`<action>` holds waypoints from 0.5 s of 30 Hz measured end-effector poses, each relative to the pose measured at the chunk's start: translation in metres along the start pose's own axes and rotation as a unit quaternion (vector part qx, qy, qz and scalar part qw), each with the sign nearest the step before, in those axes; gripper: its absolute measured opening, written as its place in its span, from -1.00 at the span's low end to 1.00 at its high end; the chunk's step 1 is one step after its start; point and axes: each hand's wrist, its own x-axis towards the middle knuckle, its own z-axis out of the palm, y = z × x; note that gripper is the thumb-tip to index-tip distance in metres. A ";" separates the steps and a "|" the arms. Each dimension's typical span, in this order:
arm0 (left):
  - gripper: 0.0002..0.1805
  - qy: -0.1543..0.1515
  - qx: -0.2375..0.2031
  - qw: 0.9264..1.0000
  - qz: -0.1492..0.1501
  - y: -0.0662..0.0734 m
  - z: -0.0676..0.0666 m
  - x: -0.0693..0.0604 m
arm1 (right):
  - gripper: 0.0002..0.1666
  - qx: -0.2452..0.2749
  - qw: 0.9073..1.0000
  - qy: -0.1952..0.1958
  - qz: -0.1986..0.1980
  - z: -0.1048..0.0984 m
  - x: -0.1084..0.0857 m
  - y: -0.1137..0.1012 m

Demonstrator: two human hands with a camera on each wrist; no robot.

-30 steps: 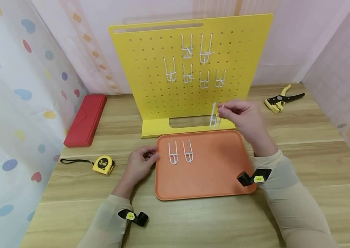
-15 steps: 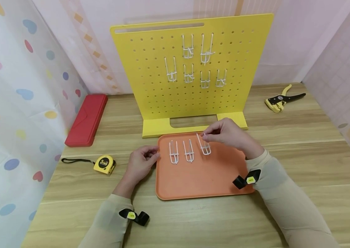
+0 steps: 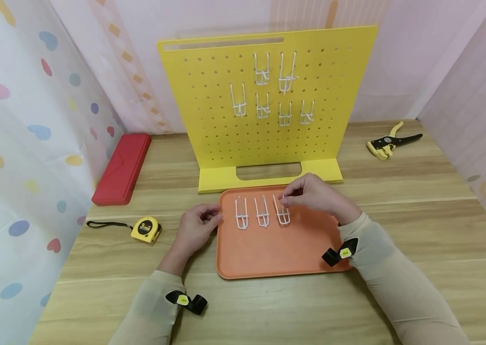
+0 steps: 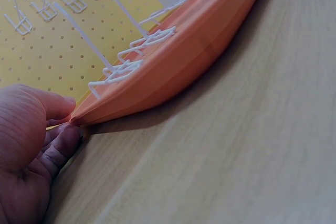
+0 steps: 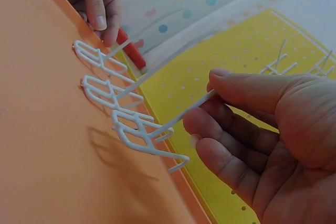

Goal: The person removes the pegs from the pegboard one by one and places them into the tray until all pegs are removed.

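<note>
Between thumb and fingertips my right hand (image 3: 318,196) pinches the long prong of a white wire pegboard hook (image 3: 283,219), low at the tray's far side. The right wrist view has this hook (image 5: 137,136) with its looped end at the tray surface; whether it bears on the tray I cannot tell. Two similar hooks, a left one (image 3: 241,221) and a middle one (image 3: 262,219), lie in a row beside it, prongs sticking up. My left hand (image 3: 197,227) grips the left rim of the orange tray (image 3: 260,261), its thumb and fingers (image 4: 63,142) around the edge.
Behind the tray stands a yellow pegboard (image 3: 208,139) with several white hooks hung on it. A red case (image 3: 119,170) and a yellow tape measure (image 3: 145,230) lie to the left. Wire strippers (image 3: 389,142) lie at the back right.
My right hand has come down and left from in front of the pegboard's base, bringing the hook to the tray beside the other two. The left hand stays on the rim.
</note>
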 end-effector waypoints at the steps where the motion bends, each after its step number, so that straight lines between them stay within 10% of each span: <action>1: -0.75 0.000 0.000 1.000 -0.001 0.000 0.000 0.000 | -0.79 -0.001 1.000 -0.001 0.000 0.000 0.000 0.000; 15: -0.74 0.002 0.005 1.000 -0.003 0.000 0.000 -0.001 | -0.81 -0.012 1.000 -0.013 -0.002 0.002 0.005 0.011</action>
